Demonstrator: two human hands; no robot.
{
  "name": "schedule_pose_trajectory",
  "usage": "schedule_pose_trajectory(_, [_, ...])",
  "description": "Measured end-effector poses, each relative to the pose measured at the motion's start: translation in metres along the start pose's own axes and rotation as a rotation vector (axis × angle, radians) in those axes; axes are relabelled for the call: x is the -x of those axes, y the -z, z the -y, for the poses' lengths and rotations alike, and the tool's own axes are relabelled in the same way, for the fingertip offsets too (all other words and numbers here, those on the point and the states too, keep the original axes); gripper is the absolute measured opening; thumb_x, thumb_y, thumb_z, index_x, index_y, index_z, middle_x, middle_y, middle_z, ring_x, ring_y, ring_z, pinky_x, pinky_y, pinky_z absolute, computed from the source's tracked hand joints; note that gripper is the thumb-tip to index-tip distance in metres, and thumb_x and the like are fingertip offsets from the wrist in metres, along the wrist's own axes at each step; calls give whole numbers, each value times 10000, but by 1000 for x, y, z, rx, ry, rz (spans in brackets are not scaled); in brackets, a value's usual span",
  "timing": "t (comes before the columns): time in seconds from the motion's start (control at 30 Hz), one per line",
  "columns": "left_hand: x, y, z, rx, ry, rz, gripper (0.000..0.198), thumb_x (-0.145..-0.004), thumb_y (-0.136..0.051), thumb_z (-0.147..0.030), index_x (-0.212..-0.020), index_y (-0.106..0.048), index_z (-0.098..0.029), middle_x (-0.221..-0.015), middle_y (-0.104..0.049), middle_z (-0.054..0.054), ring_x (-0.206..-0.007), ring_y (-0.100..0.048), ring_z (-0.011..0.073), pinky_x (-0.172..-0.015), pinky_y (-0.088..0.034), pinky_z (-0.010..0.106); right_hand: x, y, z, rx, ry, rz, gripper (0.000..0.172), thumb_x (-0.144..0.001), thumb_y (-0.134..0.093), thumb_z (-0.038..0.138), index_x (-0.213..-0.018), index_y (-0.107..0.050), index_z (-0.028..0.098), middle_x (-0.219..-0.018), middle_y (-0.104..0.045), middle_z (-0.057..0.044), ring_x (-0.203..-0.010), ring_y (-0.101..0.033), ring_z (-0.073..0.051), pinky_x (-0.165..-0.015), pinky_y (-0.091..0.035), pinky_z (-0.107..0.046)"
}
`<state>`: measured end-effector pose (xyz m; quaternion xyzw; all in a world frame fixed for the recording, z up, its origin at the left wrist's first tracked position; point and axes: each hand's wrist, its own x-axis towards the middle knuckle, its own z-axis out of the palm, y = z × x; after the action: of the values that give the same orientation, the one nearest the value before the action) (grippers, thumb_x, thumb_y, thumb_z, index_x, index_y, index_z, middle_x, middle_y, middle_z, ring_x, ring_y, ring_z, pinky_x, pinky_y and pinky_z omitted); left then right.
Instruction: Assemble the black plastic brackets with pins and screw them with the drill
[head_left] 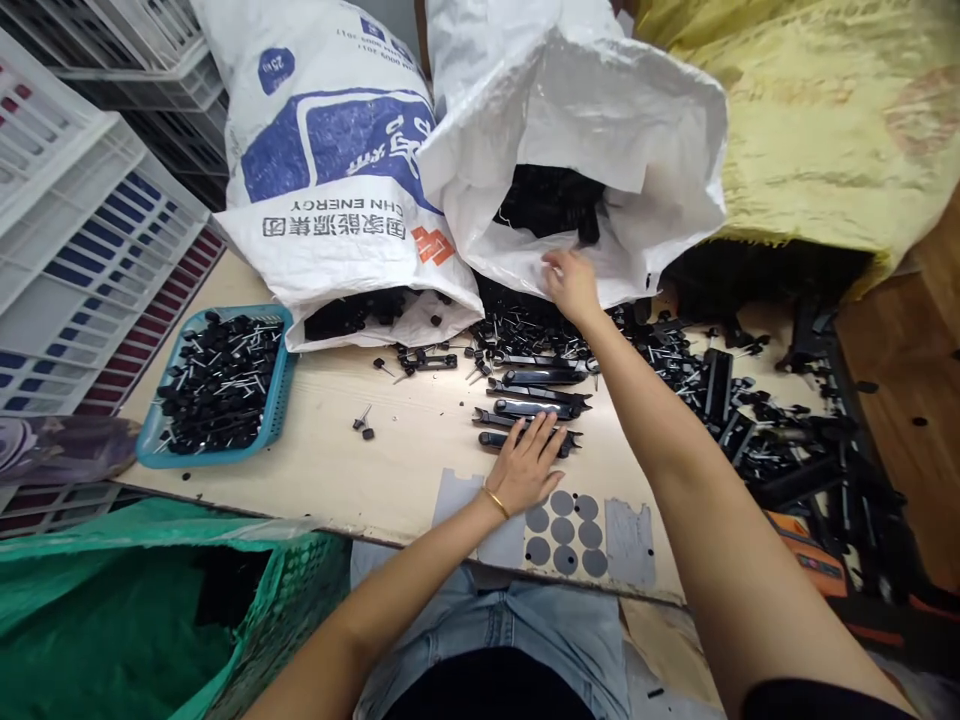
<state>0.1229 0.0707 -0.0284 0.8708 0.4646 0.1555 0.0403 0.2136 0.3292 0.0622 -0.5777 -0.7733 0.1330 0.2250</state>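
Observation:
My left hand [528, 465] lies flat with fingers stretched over the nearest of several long black plastic handles [541, 380] laid side by side on the wooden table [405, 470]; a gold bangle is on its wrist. My right hand [571, 284] reaches far forward to the lower edge of an open white woven sack [600, 130] holding black parts. Its fingers are bent against the sack's edge, and I cannot see what they hold, if anything.
A second white sack [337, 170] with blue print lies at the left, spilling black parts. A blue basket [217, 385] of black screws sits at the table's left. A heap of black parts [757, 430] covers the right. White crates [82, 230] stand left, a green bag [135, 620] below.

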Motion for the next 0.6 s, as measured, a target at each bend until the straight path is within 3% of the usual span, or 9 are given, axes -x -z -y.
schedule_pose_trajectory(0.1, [-3, -3, 1, 23, 15, -2, 627, -936, -411, -418, -1470, -307, -107, -1548, -274, 152, -1445, -244, 273, -1158, -252, 464, -15, -34, 31, 69, 155, 82, 246, -911, -415, 137, -1075, -595, 102, -1063, -612, -131, -990, -492, -223, -875, -378, -339])
schedule_pose_trajectory(0.23, [-5, -2, 1, 65, 21, -16, 609, -932, -416, -384, -1464, -319, -105, -1539, -298, 151, -1441, -256, 268, -1156, -271, 447, 18, -60, 55, 293, 635, 139, 333, -952, -287, 147, -1108, -579, 114, -1083, -587, -157, -1004, -471, -256, -839, -349, -366])
schedule_pose_trajectory(0.3, [-5, -1, 0, 123, 13, -35, 607, -924, -428, -380, -1459, -329, -111, -1529, -319, 155, -1434, -274, 273, -1152, -284, 456, 31, -62, 56, 363, 753, 199, 345, -951, -263, 142, -1051, -592, 116, -1034, -589, -154, -977, -472, -255, -809, -346, -363])
schedule_pose_trajectory(0.4, [-3, 4, 7, 279, -33, -119, 539, -917, -420, -376, -1402, -421, -142, -1475, -419, 140, -1390, -367, 256, -1144, -315, 436, 31, -62, 56, 436, 623, 165, 363, -930, -236, 107, -1040, -581, 82, -1077, -571, -191, -994, -475, -283, -807, -350, -392])
schedule_pose_trajectory(0.47, [-2, 15, 24, 381, -41, -195, 450, -929, -373, -354, -1320, -511, -180, -1386, -527, 101, -1310, -479, 219, -1113, -365, 372, 24, -61, 60, 412, 480, 110, 371, -915, -233, 94, -1101, -553, 59, -1150, -545, -220, -1013, -485, -304, -821, -364, -414])
schedule_pose_trajectory(0.53, [-3, 32, 55, 407, 72, -268, 388, -933, -355, -330, -1232, -572, -211, -1263, -615, 57, -1199, -573, 189, -1057, -420, 321, 19, -59, 63, 346, 387, 104, 335, -889, -313, 116, -1134, -531, 49, -1189, -530, -235, -1007, -508, -312, -815, -392, -410])
schedule_pose_trajectory(0.6, [-8, 55, 102, 319, 333, -338, 327, -905, -440, -319, -1156, -605, -191, -1151, -658, 48, -1125, -605, 200, -1029, -452, 332, 18, -55, 59, 303, 304, 100, 334, -839, -420, 155, -1133, -534, 44, -1202, -532, -246, -1002, -530, -325, -814, -418, -408])
